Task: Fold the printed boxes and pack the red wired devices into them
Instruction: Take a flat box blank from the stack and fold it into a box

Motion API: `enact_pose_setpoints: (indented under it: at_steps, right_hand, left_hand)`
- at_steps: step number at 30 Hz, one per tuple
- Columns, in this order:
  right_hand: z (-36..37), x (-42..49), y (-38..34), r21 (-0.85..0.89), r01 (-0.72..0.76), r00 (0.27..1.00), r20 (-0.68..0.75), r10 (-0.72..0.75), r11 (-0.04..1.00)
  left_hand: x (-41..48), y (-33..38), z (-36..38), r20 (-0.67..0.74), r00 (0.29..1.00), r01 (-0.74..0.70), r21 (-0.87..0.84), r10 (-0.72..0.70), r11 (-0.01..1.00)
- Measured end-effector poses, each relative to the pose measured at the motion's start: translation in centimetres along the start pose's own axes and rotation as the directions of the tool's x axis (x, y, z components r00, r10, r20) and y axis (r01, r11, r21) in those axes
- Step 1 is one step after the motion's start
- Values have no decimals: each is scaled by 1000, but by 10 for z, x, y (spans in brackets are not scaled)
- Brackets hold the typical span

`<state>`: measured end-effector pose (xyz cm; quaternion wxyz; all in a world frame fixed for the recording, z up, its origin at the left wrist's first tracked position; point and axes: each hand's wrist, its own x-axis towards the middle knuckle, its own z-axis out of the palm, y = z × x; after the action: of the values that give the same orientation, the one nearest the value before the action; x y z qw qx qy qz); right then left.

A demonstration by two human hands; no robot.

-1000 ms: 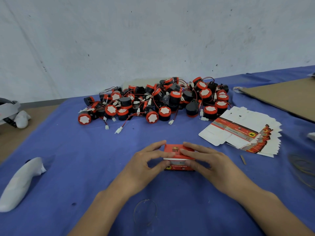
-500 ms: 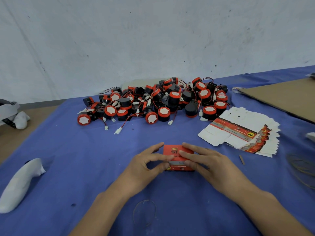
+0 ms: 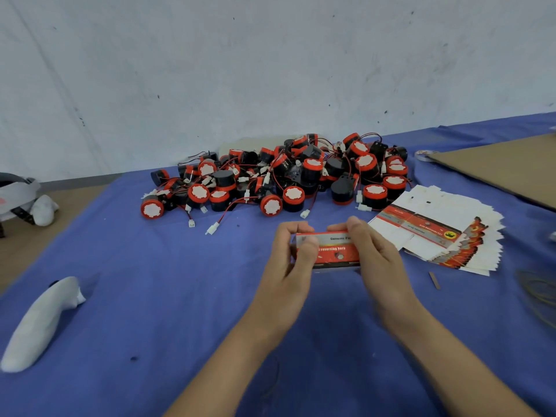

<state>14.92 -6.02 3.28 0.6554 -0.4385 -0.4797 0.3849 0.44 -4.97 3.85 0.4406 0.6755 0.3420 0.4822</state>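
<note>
A folded red and grey printed box [image 3: 334, 251] is held up above the blue cloth between both hands. My left hand [image 3: 291, 260] grips its left end, thumb on the front face. My right hand [image 3: 373, 257] grips its right end with fingers curled over the top. A heap of red and black wired devices [image 3: 285, 179] with white connectors lies behind it. A fanned stack of flat printed boxes [image 3: 445, 233] lies to the right.
A white handheld controller [image 3: 42, 323] lies on the blue cloth [image 3: 150, 296] at the left. A headset [image 3: 18, 197] sits at the far left. A cardboard sheet [image 3: 505, 167] lies at the back right, and thin wire loops [image 3: 538, 290] near the right edge.
Both hands have lifted the box off the cloth and turned it, so a long side with grey and red print now faces me.
</note>
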Motion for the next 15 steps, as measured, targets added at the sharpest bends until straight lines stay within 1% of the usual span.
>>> enact_pose_setpoints:
  at_steps: [2,4,5,7,10,15]
  right_hand:
    - [12,0,2,64,-74,997,-7,74,995]
    - [22,0,3,61,-61,998,15,61,996]
    - [25,0,4,56,-47,999,8,47,997]
    - [27,2,6,39,-24,999,-47,26,999]
    - [25,5,7,10,-20,992,-122,21,1000]
    - [14,7,5,40,-36,976,-215,43,999]
  left_hand:
    - [5,0,11,-124,991,-42,-14,40,999]
    - [12,-1,17,-246,968,-55,-34,45,998]
    - [16,-1,18,-279,960,-49,-46,34,998]
    - [21,-2,20,-286,958,-29,-45,14,999]
    - [28,-4,24,-259,966,-12,-38,2,999]
    - [37,-2,42,-226,973,20,-89,-40,996]
